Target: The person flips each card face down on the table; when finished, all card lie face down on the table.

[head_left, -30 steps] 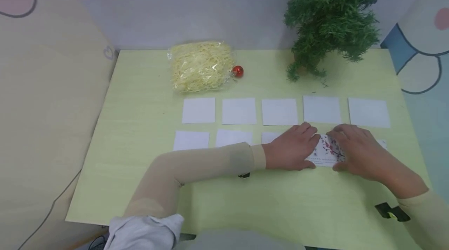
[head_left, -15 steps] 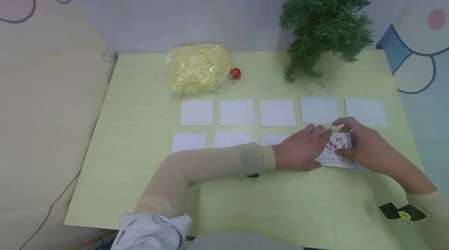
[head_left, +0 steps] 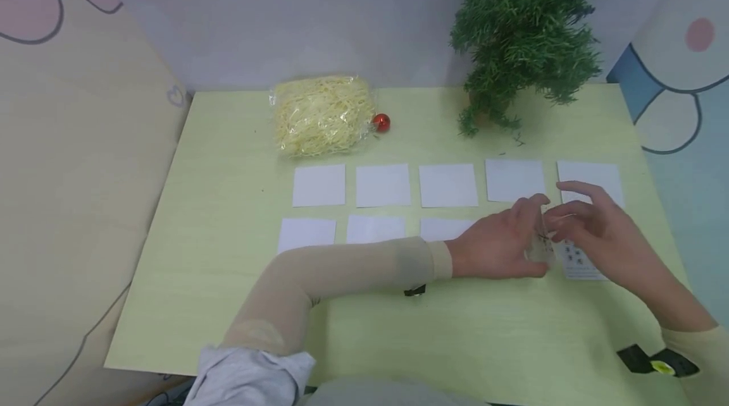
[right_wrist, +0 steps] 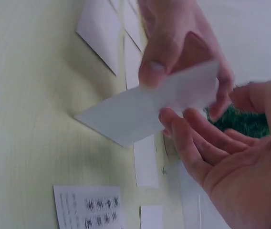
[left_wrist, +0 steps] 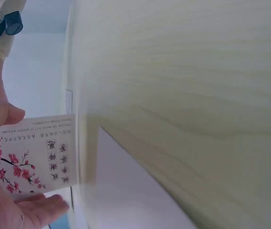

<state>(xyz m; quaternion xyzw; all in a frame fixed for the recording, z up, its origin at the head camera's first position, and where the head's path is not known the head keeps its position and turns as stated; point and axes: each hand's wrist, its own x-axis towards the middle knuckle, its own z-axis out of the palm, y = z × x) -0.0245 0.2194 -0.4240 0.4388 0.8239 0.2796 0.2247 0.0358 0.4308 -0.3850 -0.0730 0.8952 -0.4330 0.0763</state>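
My left hand [head_left: 495, 243] holds a card [left_wrist: 35, 157] on edge, thumb at one edge and fingers at the opposite one. Pink blossoms on a branch and dark printed characters cover the face seen in the left wrist view; the back is plain white. Fingertips of my right hand [head_left: 615, 238] are right at that white back, its thumb standing apart from the card. Below the right hand lies another printed card [head_left: 578, 264], face up with dark characters, partly hidden by the hand.
White cards [head_left: 382, 185] lie in two rows, the nearer partly covered by the left arm. Behind them sit a clear bag of pale yellow shreds [head_left: 324, 116], a small red ball [head_left: 381, 123] and a bushy green plant [head_left: 524, 45].
The blossom card has gone from lying face up to standing on edge in my left hand. My right hand has come off its face and loosened, uncovering part of the other printed card.
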